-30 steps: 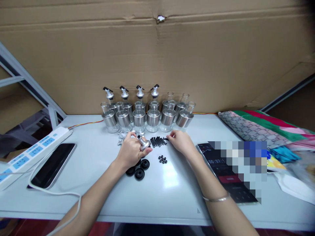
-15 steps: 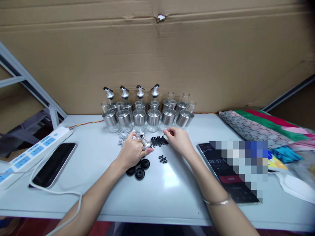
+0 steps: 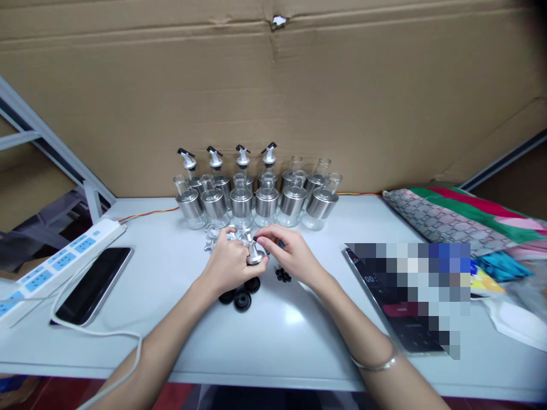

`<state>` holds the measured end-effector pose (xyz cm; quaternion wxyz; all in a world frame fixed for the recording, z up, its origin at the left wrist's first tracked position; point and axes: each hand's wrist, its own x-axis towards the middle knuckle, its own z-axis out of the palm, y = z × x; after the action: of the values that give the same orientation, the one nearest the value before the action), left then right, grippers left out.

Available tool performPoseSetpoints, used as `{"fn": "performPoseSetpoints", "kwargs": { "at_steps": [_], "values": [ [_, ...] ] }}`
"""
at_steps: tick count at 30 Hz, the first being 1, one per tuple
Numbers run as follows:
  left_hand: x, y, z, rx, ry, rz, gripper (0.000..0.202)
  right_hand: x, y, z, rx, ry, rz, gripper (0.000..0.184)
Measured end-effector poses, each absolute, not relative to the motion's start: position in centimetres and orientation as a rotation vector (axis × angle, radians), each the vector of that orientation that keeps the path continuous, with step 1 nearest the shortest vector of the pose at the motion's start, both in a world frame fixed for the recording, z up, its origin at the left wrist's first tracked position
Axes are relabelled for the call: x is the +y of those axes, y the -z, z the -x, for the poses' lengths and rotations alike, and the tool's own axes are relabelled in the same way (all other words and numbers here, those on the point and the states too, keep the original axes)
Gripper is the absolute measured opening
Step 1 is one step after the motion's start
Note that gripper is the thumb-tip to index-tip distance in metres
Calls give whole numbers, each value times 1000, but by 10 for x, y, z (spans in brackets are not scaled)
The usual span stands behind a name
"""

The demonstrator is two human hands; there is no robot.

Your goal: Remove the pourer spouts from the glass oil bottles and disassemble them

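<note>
My left hand [image 3: 228,259] is closed around a silver bottle pourer spout [image 3: 255,254], its wide round base tilted toward me. At the narrow end of the spout, my right hand [image 3: 285,250] pinches a small black part [image 3: 255,239] between thumb and fingertips; its exact shape is too small to tell. Loose silver spouts [image 3: 211,234] lie just beyond my left hand. Black ribbed stoppers [image 3: 243,300] sit below that hand, partly covered by it. Several tiny black caps [image 3: 282,275] lie under my right wrist. My right hand mostly hides the black levers.
Glass bottles with steel sleeves [image 3: 267,202] stand in two rows at the back; several rear ones carry pourers [image 3: 243,155]. A power strip [image 3: 64,262] and a phone [image 3: 94,285] lie at left. A larger screen device [image 3: 384,296] and patterned fabric [image 3: 440,219] are at right.
My right hand has moved left and toward me, from the far end of the black levers to the spout's tip. My left hand keeps holding the spout, which is now more upright.
</note>
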<state>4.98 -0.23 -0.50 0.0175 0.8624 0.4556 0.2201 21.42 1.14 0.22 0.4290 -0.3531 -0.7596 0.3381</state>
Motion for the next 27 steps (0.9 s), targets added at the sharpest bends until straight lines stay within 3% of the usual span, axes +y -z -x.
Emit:
{"fn": "performPoseSetpoints", "kwargs": {
  "at_steps": [9,17,27],
  "values": [
    [-2,7,-51,1531,-699,-2625,27,14,10,-214,-2211,-398,903,27],
    [-5,6,-53,1494,-927,-2671,11,14,10,-214,-2185,-334,918,26],
    [-7,4,-53,1505,-914,-2694,15,9,2,-214,-2233,-301,974,21]
  ]
}}
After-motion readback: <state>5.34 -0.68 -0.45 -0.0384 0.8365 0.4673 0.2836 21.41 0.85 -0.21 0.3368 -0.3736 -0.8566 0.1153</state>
